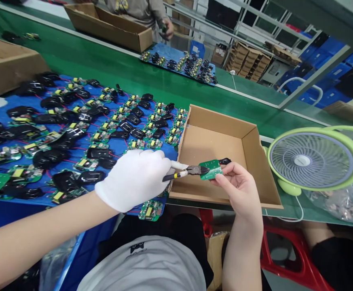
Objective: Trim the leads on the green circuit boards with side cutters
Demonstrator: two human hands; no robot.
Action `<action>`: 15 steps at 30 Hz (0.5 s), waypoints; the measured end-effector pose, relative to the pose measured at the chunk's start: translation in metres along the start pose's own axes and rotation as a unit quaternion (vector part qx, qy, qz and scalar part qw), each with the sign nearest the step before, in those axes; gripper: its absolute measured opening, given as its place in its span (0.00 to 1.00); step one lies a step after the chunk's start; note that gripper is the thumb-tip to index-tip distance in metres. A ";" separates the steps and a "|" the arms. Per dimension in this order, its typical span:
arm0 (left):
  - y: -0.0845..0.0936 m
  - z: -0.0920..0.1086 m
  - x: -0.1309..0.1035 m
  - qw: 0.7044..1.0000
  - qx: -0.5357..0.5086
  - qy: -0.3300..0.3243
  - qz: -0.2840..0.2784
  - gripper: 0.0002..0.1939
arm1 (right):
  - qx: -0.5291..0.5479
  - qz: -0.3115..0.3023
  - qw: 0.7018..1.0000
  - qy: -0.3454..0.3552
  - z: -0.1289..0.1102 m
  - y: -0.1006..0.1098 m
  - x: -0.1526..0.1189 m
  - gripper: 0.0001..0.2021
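Note:
My left hand (138,176), in a white glove, is closed around a pair of diagonal cutters (193,170) with dark, yellow-banded handles. The cutters' jaw tips touch the underside of a green circuit board (211,169); whether they grip a lead there is too small to tell. Bare, my right hand (239,184) pinches that board by its right edge, above the open cardboard box (225,194). A black part (225,161) shows behind the board's upper right corner. Left of my gloved hand, several circuit boards with black casings (97,153) lie in rows on a blue mat.
A green fan (302,161) stands right of the box, beside a plastic bag of parts (343,200). Another cardboard box (9,64) sits at the far left. Across the bench, a person's hand (166,29) holds a small item near a blue tray of boards (179,62).

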State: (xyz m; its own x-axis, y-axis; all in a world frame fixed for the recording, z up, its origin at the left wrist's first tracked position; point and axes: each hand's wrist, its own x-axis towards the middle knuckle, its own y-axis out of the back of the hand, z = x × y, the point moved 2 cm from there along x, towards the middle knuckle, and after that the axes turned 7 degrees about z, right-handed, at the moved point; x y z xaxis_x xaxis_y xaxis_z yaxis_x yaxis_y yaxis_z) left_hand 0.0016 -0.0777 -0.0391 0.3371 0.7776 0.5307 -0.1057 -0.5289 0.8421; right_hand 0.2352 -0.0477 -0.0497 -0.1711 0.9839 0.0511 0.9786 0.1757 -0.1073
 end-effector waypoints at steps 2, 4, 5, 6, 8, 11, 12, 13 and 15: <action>-0.001 -0.002 0.001 0.999 0.002 0.013 -0.047 0.14 | 0.002 0.006 1.000 -0.002 -0.001 -0.001 0.000 0.12; -0.003 -0.004 0.002 0.996 0.000 0.034 -0.088 0.15 | 0.002 0.010 1.000 -0.005 -0.001 -0.003 0.000 0.13; -0.004 -0.005 0.001 0.994 0.000 0.045 -0.099 0.15 | 0.001 0.013 1.000 -0.006 -0.001 -0.003 0.000 0.13; -0.005 -0.005 0.001 0.993 0.001 0.052 -0.102 0.16 | 0.001 0.015 1.000 -0.007 -0.001 -0.003 0.000 0.13; -0.007 -0.005 0.000 0.995 0.006 0.052 -0.089 0.16 | -0.002 0.019 1.000 -0.008 -0.002 -0.003 0.000 0.14; -0.007 -0.003 -0.001 0.998 0.009 0.024 -0.062 0.14 | -0.008 0.020 1.000 -0.013 -0.003 -0.003 0.000 0.15; -0.007 -0.004 -0.001 0.998 0.011 0.014 -0.057 0.13 | -0.011 0.020 1.000 -0.016 -0.003 -0.003 -0.001 0.15; -0.006 -0.004 -0.001 0.998 0.016 0.007 -0.054 0.13 | -0.012 0.018 1.000 -0.019 -0.004 -0.003 -0.001 0.15; -0.003 -0.006 0.001 0.999 0.032 0.000 -0.044 0.14 | -0.012 0.012 1.000 -0.024 -0.005 -0.003 -0.001 0.15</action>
State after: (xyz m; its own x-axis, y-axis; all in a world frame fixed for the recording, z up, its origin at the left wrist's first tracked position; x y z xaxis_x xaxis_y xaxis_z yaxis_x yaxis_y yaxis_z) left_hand -0.0036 -0.0730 -0.0405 0.3434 0.8218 0.4546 -0.0165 -0.4787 0.8778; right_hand 0.2328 -0.0498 -0.0448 -0.1526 0.9883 0.0002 0.9848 0.1521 -0.0841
